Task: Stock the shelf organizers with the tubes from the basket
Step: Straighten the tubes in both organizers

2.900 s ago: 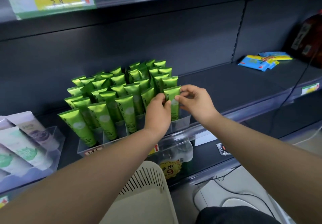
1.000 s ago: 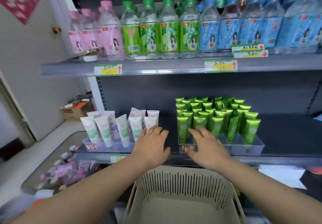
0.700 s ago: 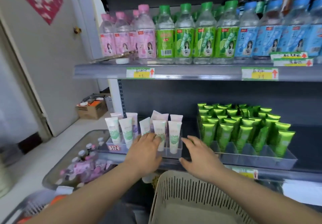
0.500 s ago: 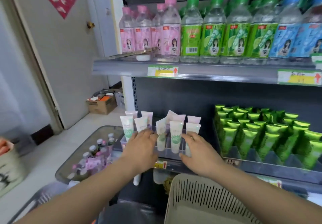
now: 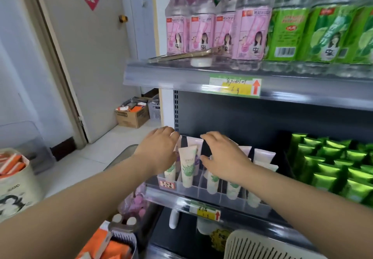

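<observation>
Beige slatted basket (image 5: 262, 245) sits nearest you at lower right, its inside out of view. Beyond it, white tubes (image 5: 187, 168) stand upright in the clear organizer (image 5: 210, 193) at the shelf edge. Your left hand (image 5: 159, 153) and right hand (image 5: 224, 158) lie palm-down over the tube tops, fingers loosely spread and touching them, gripping none. Green tubes (image 5: 331, 164) stand packed farther right.

Bare forearms (image 5: 90, 190), bare L grip (image 5: 159, 151) & R grip (image 5: 224, 158).
</observation>
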